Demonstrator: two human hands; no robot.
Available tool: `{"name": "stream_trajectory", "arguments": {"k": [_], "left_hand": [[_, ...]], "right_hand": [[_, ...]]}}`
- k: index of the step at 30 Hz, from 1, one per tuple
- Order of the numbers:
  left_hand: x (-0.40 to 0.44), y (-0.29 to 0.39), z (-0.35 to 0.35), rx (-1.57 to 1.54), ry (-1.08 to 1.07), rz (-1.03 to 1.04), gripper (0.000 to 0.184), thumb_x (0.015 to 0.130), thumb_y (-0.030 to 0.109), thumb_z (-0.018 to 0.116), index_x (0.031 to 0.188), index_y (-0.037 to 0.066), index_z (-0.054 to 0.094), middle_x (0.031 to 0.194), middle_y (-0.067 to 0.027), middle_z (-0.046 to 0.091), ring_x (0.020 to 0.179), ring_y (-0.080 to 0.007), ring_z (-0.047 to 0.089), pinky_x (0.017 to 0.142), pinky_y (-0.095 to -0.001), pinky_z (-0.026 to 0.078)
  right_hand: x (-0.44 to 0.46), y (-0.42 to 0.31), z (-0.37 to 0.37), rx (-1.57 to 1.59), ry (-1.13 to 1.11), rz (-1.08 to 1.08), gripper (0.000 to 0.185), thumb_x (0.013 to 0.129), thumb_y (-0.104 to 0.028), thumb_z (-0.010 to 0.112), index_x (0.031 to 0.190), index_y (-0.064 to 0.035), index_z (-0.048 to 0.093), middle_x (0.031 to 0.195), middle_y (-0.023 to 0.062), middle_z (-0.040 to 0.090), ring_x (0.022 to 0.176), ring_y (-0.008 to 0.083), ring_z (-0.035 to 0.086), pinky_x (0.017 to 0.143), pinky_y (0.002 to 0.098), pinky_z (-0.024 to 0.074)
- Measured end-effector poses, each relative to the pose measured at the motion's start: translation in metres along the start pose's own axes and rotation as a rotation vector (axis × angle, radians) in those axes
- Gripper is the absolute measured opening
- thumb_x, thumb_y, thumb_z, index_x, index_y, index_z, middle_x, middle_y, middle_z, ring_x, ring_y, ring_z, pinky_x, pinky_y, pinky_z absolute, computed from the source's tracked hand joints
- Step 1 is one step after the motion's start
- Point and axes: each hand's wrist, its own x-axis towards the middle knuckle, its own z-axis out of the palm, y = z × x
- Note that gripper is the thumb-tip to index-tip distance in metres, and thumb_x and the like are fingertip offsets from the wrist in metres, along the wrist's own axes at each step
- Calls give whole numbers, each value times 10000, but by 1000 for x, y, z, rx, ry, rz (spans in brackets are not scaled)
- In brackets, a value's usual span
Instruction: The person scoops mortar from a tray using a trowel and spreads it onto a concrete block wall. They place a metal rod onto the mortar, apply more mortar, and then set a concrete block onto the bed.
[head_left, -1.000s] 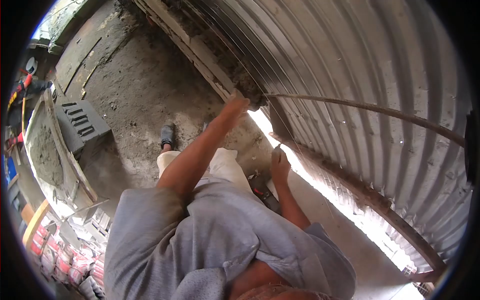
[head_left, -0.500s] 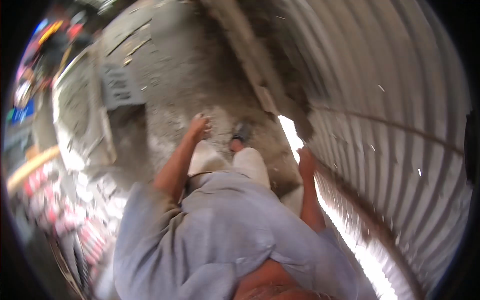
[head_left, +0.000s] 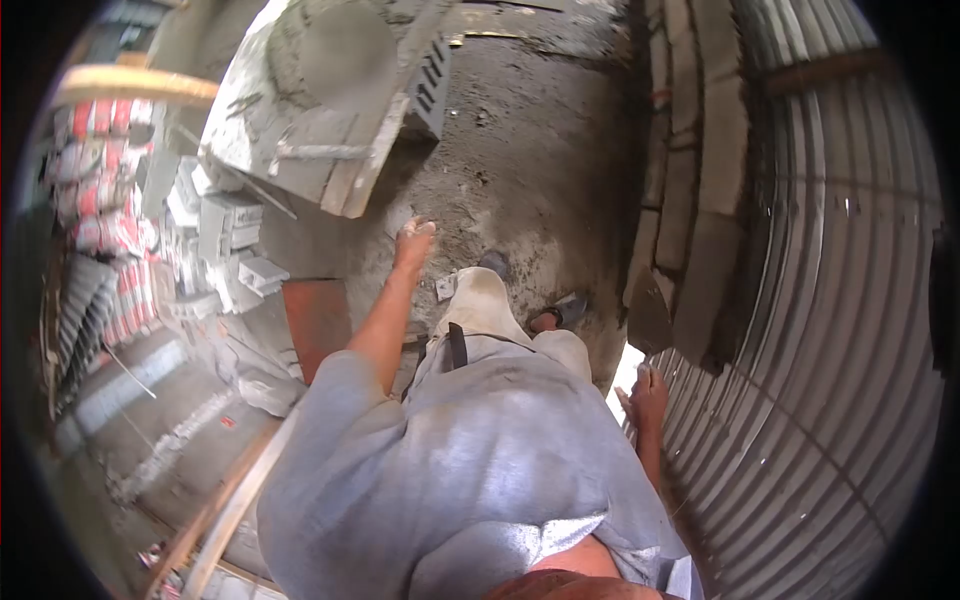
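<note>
My left hand (head_left: 414,242) hangs over the dirt floor with its fingers curled in; nothing shows in it, and pale dust marks the fingers. Low on the right, my right hand (head_left: 648,393) is closed at the base of a trowel (head_left: 650,316), whose handle is hidden by the hand. The grey, pointed blade faces forward, overlapping the near end of a grey block wall (head_left: 712,180) in the picture. Whether blade and wall touch, I cannot tell.
Ahead on the left stands a mortar-crusted tray (head_left: 345,185), with a slotted block (head_left: 428,90) beside it. Corrugated metal sheeting (head_left: 800,380) runs along my right. Stacked blocks (head_left: 228,225), red-and-white bags (head_left: 110,235) and a reddish board (head_left: 318,322) are on the left.
My view has swung right and come closer to the tray, so the block wall now shows. The trowel blade is now visible at my right hand. My feet have shifted in a step.
</note>
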Motion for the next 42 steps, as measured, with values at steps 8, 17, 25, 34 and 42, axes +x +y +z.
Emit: {"name": "stream_trajectory", "arguments": {"k": [8, 17, 25, 34, 42], "left_hand": [[20, 37, -130, -44, 685, -3, 682, 899, 371, 624, 1365, -76, 405, 1255, -264, 546, 1115, -350, 574, 950, -401, 453], [85, 55, -128, -128, 585, -201, 1066, 865, 581, 612, 1483, -98, 71, 1529, -293, 206, 1406, -413, 270, 1131, -460, 288], [80, 73, -124, -308, 656, -113, 1046, 826, 557, 686, 1501, -16, 129, 1477, -242, 322, 1325, -357, 393, 1076, -426, 348], [79, 76, -123, -586, 605, -330, 1034, 784, 545, 736, 1507, 51, 185, 1443, -177, 382, 1252, -329, 479, 957, -454, 487], [78, 119, -167, -159, 1084, -151, 867, 832, 474, 714, 1413, -57, 349, 1308, -256, 503, 1201, -355, 522, 988, -430, 426]], "right_hand": [[54, -246, 115, -337, -179, -665, 251, 969, -256, 551, 943, -10, 600, 633, 91, 524, 551, 147, 504, 529, 327, 427], [93, -513, 307, -715, -353, -1627, 217, 894, -275, 603, 879, -59, 617, 832, 210, 654, 748, 406, 625, 655, 470, 502], [173, -651, 446, -1224, -476, -1590, 391, 955, -415, 484, 1037, -65, 638, 912, 143, 705, 844, 358, 676, 774, 470, 530], [262, -747, 451, -1398, -428, -1224, 429, 952, -506, 472, 1131, -160, 654, 1062, 159, 688, 1007, 341, 653, 885, 446, 511], [271, -785, 373, -976, -418, -1259, 354, 912, -388, 600, 953, -44, 669, 855, 202, 684, 783, 313, 687, 716, 424, 550]]}}
